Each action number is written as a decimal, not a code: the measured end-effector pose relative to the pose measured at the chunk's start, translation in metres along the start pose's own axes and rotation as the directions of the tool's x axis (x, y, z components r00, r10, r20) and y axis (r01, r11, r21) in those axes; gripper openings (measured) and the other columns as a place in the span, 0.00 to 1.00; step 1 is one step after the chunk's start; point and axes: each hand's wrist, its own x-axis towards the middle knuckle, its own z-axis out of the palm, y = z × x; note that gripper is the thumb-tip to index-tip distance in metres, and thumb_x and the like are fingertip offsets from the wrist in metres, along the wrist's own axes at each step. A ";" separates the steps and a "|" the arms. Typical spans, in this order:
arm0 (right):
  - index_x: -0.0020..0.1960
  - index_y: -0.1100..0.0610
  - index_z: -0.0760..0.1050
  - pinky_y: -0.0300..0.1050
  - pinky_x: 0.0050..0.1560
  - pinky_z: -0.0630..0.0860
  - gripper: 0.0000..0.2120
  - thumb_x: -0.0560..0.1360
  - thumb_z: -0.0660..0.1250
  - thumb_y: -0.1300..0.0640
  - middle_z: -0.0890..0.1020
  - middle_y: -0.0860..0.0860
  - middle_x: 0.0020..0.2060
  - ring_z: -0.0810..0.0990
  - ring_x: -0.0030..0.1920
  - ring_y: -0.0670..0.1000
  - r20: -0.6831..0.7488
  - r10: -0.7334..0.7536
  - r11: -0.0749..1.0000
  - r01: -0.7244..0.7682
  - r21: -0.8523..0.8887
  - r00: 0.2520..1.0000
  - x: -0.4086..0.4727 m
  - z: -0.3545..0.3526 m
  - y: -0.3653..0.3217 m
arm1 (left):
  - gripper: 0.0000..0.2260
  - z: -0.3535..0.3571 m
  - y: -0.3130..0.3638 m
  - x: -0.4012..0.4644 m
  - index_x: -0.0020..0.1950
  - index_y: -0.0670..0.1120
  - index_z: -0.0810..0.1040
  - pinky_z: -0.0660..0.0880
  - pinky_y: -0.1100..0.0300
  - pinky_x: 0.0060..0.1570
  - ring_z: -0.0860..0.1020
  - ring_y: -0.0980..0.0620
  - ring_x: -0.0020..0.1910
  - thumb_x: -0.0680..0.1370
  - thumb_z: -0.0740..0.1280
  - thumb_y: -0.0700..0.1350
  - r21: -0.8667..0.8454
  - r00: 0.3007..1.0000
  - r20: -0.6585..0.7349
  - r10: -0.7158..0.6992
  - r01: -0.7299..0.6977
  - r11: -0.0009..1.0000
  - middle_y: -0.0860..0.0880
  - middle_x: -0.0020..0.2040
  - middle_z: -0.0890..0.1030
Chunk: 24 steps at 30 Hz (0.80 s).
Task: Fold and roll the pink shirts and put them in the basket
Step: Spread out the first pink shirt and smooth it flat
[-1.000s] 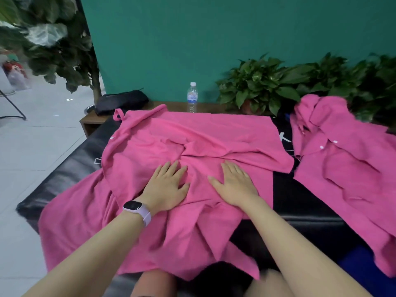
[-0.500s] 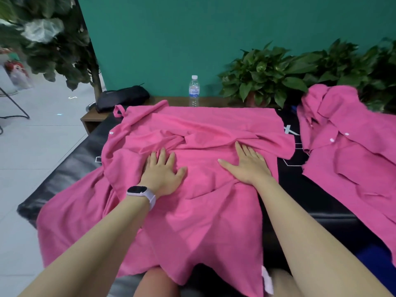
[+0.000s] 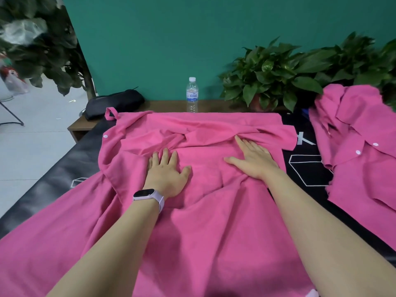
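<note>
- pink shirt point(image 3: 214, 211) lies spread on the black counter point(image 3: 53, 168), its hem hanging toward us; a second shirt point(image 3: 364, 157) waits at the right
- our left hand point(image 3: 166, 174) and right hand point(image 3: 254, 160) have slid up and apart, fingers spread flat, pressing the cloth
- we judge the smoothing nearly done; folding comes next; no basket in view

water bottle point(image 3: 192, 94) with a blue-and-white label, print too small to read, white cube outlines on the black mat point(image 3: 308, 168), no legible words
</note>
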 end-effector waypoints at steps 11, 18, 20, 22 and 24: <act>0.82 0.42 0.43 0.54 0.80 0.49 0.42 0.75 0.54 0.27 0.50 0.47 0.82 0.49 0.81 0.50 -0.018 -0.041 0.999 0.040 -0.035 0.999 0.080 -0.007 0.025 | 0.34 0.004 0.009 0.064 0.83 0.51 0.50 0.43 0.45 0.78 0.43 0.40 0.81 0.81 0.50 0.66 0.023 1.000 0.008 -0.008 0.008 1.000 0.47 0.83 0.47; 0.82 0.43 0.52 0.53 0.79 0.53 0.40 0.76 0.55 0.28 0.58 0.47 0.81 0.56 0.80 0.51 -0.068 -0.102 0.995 0.102 0.001 0.992 0.116 -0.009 0.036 | 0.35 0.006 0.009 0.101 0.82 0.51 0.53 0.44 0.47 0.79 0.45 0.41 0.81 0.80 0.52 0.67 -0.031 1.000 -0.023 -0.011 0.010 0.999 0.48 0.83 0.48; 0.81 0.47 0.59 0.55 0.78 0.58 0.38 0.76 0.57 0.30 0.63 0.48 0.79 0.61 0.78 0.52 -0.124 -0.115 0.993 0.117 0.009 0.986 0.118 -0.009 0.034 | 0.34 0.007 0.009 0.106 0.82 0.51 0.56 0.46 0.47 0.79 0.48 0.41 0.81 0.79 0.54 0.67 -0.057 0.998 -0.062 -0.008 0.005 0.998 0.47 0.83 0.51; 0.76 0.51 0.68 0.57 0.73 0.65 0.35 0.77 0.56 0.32 0.72 0.52 0.73 0.69 0.73 0.55 -0.239 -0.113 0.992 0.098 -0.073 0.964 0.111 -0.010 0.029 | 0.34 0.007 0.009 0.106 0.79 0.49 0.63 0.49 0.48 0.79 0.52 0.40 0.80 0.78 0.58 0.65 -0.096 0.993 -0.116 -0.008 -0.003 0.995 0.46 0.82 0.56; 0.67 0.56 0.75 0.56 0.63 0.72 0.30 0.78 0.54 0.36 0.79 0.55 0.61 0.76 0.62 0.57 -0.340 -0.114 0.970 0.030 -0.243 0.934 0.100 -0.012 0.019 | 0.32 0.002 0.011 0.102 0.75 0.46 0.70 0.52 0.49 0.78 0.57 0.41 0.79 0.76 0.61 0.64 -0.150 0.988 -0.157 0.008 -0.032 0.988 0.44 0.80 0.62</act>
